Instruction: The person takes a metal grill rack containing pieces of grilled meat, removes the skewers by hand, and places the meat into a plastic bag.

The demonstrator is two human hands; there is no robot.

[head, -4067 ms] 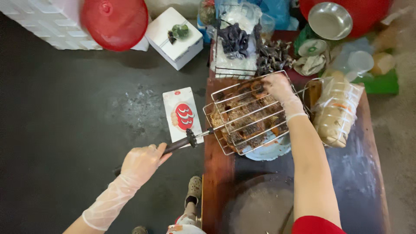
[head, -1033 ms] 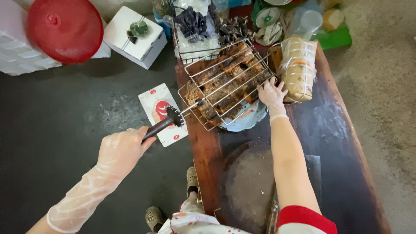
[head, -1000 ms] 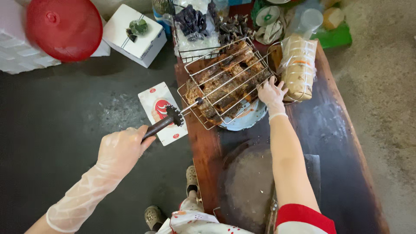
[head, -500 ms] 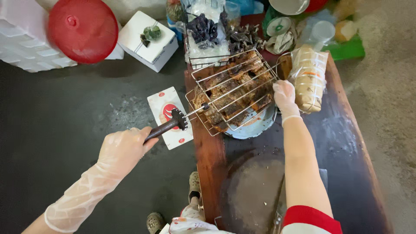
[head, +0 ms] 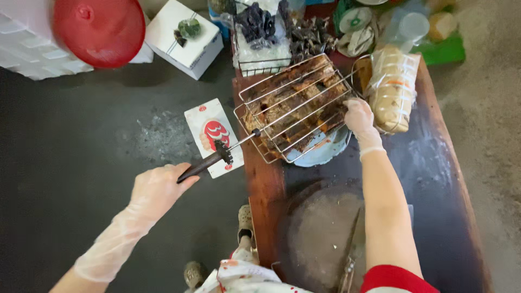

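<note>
Grill basket (head: 296,106) lies over a plate (head: 320,152) at the table's (head: 434,179) left edge, long axis running from the handle at lower left. Left hand (head: 157,190) is closed around the handle (head: 203,165); right hand (head: 359,116) grips the basket's far end.

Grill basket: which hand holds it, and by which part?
Left hand grips the grill basket by its dark handle; right hand touches its far edge.
</note>
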